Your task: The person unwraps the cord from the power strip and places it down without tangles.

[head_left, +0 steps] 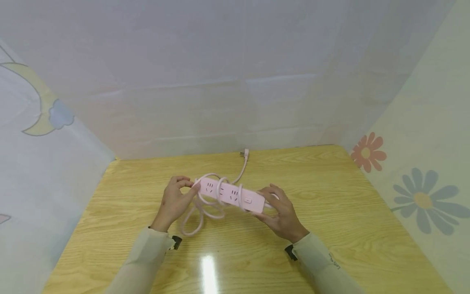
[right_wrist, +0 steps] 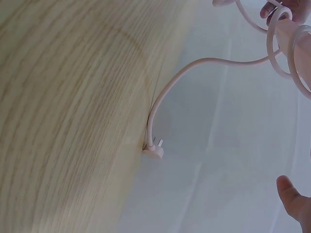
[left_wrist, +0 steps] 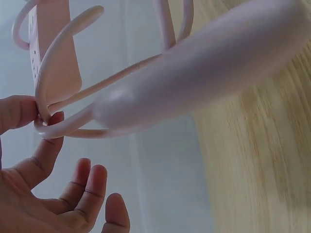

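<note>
A pink power strip (head_left: 228, 194) with its cord looped around it is held up over the wooden table, its right end tilted toward the person. My left hand (head_left: 177, 201) is at the strip's left end. Its thumb and index finger pinch the pink cord (left_wrist: 63, 127) in the left wrist view, while the other fingers stand apart. Around the strip's right end, beside the switch, my right hand (head_left: 282, 213) grips with thumb and fingers. Loose cord loops hang below the left half. The plug (right_wrist: 154, 151) lies toward the table's back edge, its prongs showing.
The wooden table (head_left: 352, 228) meets a pale cloth wall (head_left: 220, 114) at the back. Side walls carry a printed moon (head_left: 42, 98) on the left and printed flowers (head_left: 422, 200) on the right. A light reflection shines on the front of the table.
</note>
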### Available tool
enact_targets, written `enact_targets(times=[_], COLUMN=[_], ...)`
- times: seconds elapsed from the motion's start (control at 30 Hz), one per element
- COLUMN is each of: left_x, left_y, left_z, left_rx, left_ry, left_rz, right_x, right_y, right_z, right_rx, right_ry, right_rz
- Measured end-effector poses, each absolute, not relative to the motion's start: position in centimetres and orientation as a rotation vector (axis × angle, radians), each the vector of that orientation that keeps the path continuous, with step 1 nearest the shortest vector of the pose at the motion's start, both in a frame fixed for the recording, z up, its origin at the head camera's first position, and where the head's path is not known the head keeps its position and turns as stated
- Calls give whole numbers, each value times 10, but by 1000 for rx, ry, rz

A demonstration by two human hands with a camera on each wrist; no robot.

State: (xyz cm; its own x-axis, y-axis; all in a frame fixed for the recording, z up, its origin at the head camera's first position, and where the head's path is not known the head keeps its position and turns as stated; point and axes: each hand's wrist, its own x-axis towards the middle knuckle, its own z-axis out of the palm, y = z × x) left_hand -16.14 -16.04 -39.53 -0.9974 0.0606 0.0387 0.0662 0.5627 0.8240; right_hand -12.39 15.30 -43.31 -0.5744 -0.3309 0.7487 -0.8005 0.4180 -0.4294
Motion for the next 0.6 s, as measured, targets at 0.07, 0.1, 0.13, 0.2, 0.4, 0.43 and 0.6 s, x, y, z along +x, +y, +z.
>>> enact_targets(times=[0.07, 0.1, 0.13, 0.2, 0.4, 0.43, 0.6], left_x=[-160, -160, -160, -158, -153, -152, -149], left_y=[-162, -162, -163, -164, -165, -165, -166], left_z=[-397, -398, -399, -402, -409, -410, -412], left_rx=[-106, -106, -109, -122, -159, -161, -196], left_ry=[-2795, -2805, -2816, -2845, -2923, -2933, -2946], left_rz=[-1479, -1483, -1482, -1485, -1504, -1510, -1480], right_x=[-124, -124, -124, -124, -124, -124, -124], right_y=[153, 153, 153, 153, 152, 152, 152], right_z=[-433, -433, -433, -432, -430, -430, -429], right_rx=[956, 952, 950, 942, 940, 940, 939], right_ry=[-2102, -2102, -2102, -2099, -2092, -2093, -2101], right_rz=[1077, 1075, 1073, 1072, 1068, 1068, 1074])
